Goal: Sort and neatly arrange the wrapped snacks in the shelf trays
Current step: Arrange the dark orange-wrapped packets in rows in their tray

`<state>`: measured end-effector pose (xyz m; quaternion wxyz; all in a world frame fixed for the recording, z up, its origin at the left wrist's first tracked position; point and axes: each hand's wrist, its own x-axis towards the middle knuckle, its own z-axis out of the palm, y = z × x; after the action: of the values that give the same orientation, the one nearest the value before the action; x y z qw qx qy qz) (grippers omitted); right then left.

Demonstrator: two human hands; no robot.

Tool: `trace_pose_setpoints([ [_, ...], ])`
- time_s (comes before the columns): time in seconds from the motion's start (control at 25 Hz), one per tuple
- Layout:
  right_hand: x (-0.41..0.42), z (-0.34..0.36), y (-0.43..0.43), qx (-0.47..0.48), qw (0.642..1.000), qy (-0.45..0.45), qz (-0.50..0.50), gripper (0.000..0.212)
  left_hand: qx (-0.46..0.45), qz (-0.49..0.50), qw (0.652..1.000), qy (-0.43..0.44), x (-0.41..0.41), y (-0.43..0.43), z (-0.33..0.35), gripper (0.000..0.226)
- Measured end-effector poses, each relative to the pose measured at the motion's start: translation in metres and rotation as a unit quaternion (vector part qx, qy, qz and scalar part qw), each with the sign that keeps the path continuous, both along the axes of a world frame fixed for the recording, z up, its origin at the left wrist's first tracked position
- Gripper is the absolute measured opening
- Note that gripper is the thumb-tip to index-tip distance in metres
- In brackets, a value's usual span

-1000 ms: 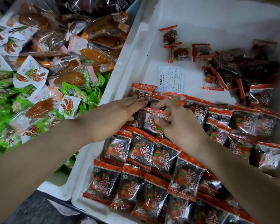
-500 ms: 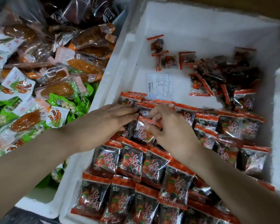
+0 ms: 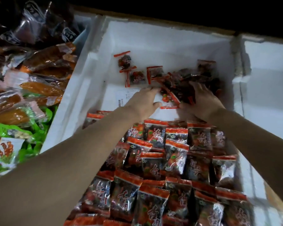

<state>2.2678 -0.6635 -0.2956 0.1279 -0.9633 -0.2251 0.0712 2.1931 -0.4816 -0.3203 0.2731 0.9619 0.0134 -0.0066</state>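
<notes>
Snack packets (image 3: pixel 183 82) sit heaped at one o'clock in the foam tray (image 3: pixel 153 38), right hand (image 3: pixel 203 100) spread flat on them, left hand (image 3: pixel 142 101) grip unclear, seemingly gathering; next they need drawing toward the six-o'clock rows (image 3: pixel 170 160).

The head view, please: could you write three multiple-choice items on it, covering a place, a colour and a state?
1. Where in the white foam tray does the loose pile lie?
A) far right part
B) near left corner
C) outside it

2. What colour is the top strip on the rowed packets?
A) blue
B) red-orange
C) yellow

3. How is the right hand?
A) clenched, empty
B) on the tray's rim
C) fingers spread over the pile

Answers:
1. A, the pile sits beyond the rows, toward the right wall.
2. B, every strip shows red-orange.
3. C, its straight fingers lie across the pile.
</notes>
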Motion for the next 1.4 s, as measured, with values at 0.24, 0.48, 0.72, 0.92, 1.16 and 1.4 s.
trace_pose_setpoints([
  [0.24, 0.005, -0.006, 0.004, -0.001, 0.999, -0.008, 0.035, 0.085, -0.085, 0.170, 0.980, -0.052, 0.036, -0.040, -0.023, 0.069],
  [0.48, -0.003, -0.001, 0.006, 0.040, 0.998, -0.015, 0.044, 0.059, -0.256, 0.228, 0.936, 0.073, 0.037, -0.043, -0.010, 0.042],
  [0.72, -0.015, 0.007, 0.013, 0.089, 0.991, -0.105, 0.004, 0.015, -0.245, 0.245, 0.937, 0.051, 0.013, -0.028, 0.008, 0.033],
  [0.92, -0.042, 0.018, 0.023, 0.150, 0.972, -0.181, 0.020, 0.021, -0.438, 0.288, 0.852, -0.007, -0.022, -0.015, 0.031, 0.030],
  [1.16, -0.083, 0.015, 0.010, 0.265, 0.948, -0.032, 0.175, 0.004, -0.618, 0.280, 0.734, 0.004, -0.061, -0.013, 0.061, 0.013],
  [1.4, -0.108, 0.029, -0.005, 0.373, 0.918, 0.051, 0.128, 0.029, -0.539, 0.271, 0.797, 0.034, -0.094, -0.021, 0.066, 0.044],
])
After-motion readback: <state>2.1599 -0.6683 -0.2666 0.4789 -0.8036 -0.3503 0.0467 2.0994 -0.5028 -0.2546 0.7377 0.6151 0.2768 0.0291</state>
